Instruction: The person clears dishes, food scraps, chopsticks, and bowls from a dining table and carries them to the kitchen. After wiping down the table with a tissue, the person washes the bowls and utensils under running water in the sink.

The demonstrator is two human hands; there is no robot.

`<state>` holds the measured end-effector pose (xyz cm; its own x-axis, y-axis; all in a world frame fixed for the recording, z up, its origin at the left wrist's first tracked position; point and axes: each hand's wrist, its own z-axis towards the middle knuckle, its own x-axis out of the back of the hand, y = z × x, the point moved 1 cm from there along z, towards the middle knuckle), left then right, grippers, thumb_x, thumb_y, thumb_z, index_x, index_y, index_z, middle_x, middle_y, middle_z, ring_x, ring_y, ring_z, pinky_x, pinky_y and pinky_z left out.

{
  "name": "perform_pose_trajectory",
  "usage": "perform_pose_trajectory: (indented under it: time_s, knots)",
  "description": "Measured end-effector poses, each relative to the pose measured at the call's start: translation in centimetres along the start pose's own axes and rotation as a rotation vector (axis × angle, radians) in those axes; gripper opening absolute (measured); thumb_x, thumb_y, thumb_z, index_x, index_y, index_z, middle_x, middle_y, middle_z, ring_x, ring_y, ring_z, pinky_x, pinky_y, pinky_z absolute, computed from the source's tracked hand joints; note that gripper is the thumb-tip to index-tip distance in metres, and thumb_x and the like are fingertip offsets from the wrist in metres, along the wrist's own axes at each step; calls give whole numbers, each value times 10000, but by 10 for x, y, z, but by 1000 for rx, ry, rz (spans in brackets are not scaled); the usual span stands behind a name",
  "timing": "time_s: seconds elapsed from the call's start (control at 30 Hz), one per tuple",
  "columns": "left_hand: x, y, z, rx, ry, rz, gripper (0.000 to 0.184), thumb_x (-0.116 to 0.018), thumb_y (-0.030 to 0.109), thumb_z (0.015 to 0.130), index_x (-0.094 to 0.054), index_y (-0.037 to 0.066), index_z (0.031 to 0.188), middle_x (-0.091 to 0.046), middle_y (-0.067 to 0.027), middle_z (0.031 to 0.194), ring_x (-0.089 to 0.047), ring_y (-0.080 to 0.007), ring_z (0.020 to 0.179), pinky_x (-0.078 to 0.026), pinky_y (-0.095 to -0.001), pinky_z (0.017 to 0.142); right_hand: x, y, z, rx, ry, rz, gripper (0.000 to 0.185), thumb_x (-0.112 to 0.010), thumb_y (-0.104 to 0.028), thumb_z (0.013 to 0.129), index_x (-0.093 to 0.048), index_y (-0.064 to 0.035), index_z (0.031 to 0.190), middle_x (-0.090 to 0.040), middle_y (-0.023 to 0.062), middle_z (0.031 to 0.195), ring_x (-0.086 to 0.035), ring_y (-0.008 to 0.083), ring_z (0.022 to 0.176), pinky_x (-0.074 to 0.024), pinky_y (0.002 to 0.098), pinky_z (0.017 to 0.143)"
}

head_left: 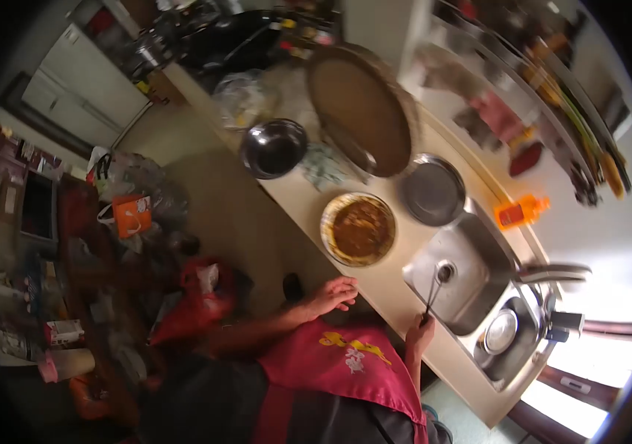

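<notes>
My right hand [421, 334] is closed around the dark handle of a slim metal kitchen utensil [433, 290]. Its thin metal end reaches over the sink [460, 300]; I cannot make out whether it is a whisk or tongs. My left hand [335, 295] hovers near the counter's front edge with nothing in it, fingers loosely bent and slightly apart. Just beyond that hand, a patterned round bowl [326, 248] stands on the counter, holding a reddish-brown sauce-like mixture [364, 229].
A dark round pan [434, 191], a steel bowl [274, 149] and a large brown round tray [364, 107] occupy the counter [293, 198]. An orange bottle [521, 212] stands behind the sink. The second basin holds a metal lid-like item [501, 331]. Utensils hang on the wall.
</notes>
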<state>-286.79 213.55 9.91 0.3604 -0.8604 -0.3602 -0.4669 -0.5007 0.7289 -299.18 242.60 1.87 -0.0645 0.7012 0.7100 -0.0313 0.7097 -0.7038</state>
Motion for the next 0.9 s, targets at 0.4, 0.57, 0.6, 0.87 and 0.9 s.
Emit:
perform_pose_trajectory:
  time_s: [0.4, 0.57, 0.6, 0.87, 0.9]
  knots:
    - [352, 60, -145, -286, 502, -258, 461, -661, 236, 930, -488, 60, 1319, -593, -103, 1151, -641, -193, 950, -557, -322, 765, -77, -60, -57, -68, 181, -768, 371, -481, -340, 971, -590, -30, 1143, -563, 195, 1068, -546, 355, 1047, -498, 475, 783]
    - [442, 63, -164, -297, 632, -363, 428, -672, 220, 921, -504, 66, 1283, -591, -92, 1125, -642, -198, 939, -560, -341, 758, -92, -34, -39, -62, 255, -1049, 431, -506, -378, 931, -534, -52, 1212, -573, 155, 1155, -598, 340, 999, -519, 517, 747]
    - [458, 71, -165, -286, 632, -354, 425, -669, 217, 922, -504, 65, 1282, -591, -94, 1119, -642, -201, 931, -559, -345, 757, -104, -52, -36, -62, 256, -1054, 427, -506, -376, 931, -535, -53, 1209, -573, 154, 1148, -597, 337, 990, -519, 515, 741]
    - [641, 170, -141, -298, 640, -325, 500, -640, 274, 929, -479, 1, 1316, -597, -138, 1166, -654, -258, 964, -564, -364, 781, -282, -221, 15, -23, 102, -980, 403, -508, -361, 926, -540, -54, 1183, -567, 140, 1091, -593, 318, 917, -512, 493, 690]
    - [671, 180, -138, -260, 679, -337, 506, -638, 279, 930, -476, 3, 1322, -599, -140, 1163, -654, -258, 962, -566, -362, 779, -313, -249, 25, -3, 46, -948, 400, -508, -359, 925, -541, -54, 1180, -566, 139, 1084, -592, 315, 908, -511, 490, 684]
